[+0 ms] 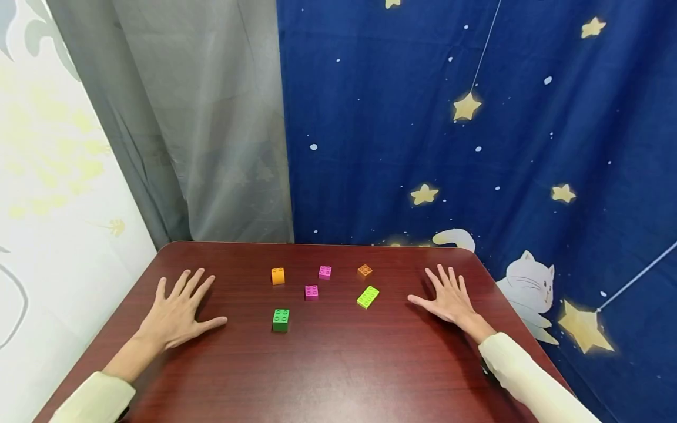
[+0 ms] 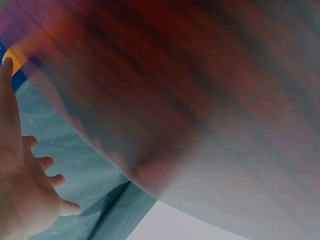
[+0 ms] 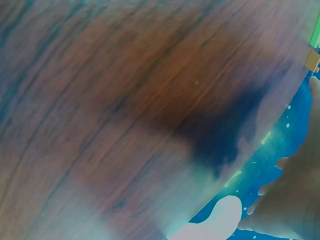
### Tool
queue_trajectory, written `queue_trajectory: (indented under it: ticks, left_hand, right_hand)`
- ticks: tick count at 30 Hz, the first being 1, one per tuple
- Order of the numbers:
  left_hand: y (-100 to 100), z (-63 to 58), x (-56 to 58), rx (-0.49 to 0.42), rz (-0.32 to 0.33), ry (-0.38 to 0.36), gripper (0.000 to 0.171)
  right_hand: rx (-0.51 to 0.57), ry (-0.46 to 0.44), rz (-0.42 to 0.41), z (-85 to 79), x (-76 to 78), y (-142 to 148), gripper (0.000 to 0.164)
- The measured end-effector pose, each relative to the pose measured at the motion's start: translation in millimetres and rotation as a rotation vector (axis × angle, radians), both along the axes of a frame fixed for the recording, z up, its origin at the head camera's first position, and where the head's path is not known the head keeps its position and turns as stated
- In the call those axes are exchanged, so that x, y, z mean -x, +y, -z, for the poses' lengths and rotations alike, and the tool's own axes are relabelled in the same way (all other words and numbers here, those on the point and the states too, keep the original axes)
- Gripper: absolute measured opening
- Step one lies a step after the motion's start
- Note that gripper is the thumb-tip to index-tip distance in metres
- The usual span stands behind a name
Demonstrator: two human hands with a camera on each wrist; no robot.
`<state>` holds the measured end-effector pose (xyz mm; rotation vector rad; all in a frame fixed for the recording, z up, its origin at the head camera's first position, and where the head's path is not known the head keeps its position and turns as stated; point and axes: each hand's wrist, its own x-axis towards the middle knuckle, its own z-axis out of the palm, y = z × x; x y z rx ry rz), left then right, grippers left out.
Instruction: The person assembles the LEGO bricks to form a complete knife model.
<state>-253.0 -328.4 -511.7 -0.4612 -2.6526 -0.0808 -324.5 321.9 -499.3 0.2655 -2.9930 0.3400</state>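
Note:
Several toy building bricks lie apart on the brown table, between the two hands. My left hand is spread, palm down, at the table's left side, nearest to the green brick and the yellow-orange brick. Fingers splayed, my right hand is over the right side; the long lime brick is closest to it. Behind that sits a small brown-orange brick. A pink brick and a magenta brick lie in the middle. Neither hand holds anything.
The dark red-brown table has rounded far corners. Behind it hang a grey curtain and a blue curtain with stars and a white cat. A pale patterned surface borders the left side.

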Motion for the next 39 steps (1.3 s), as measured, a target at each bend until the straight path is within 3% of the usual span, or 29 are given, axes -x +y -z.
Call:
queue_trajectory:
  ticks: [27,39]
  left_hand:
    - [38.5,-14.3,-1.3,0.047,0.117,-0.011,0.102]
    - [65.1,-23.0,2.1,0.073,0.143,-0.088,0.100]
  right_hand:
    - [0.017,-0.018,-0.097,-4.4,3.7,-51.8,0.106]
    - [0.017,-0.050,-0.125,-4.3,4.9,-69.9,0.106]
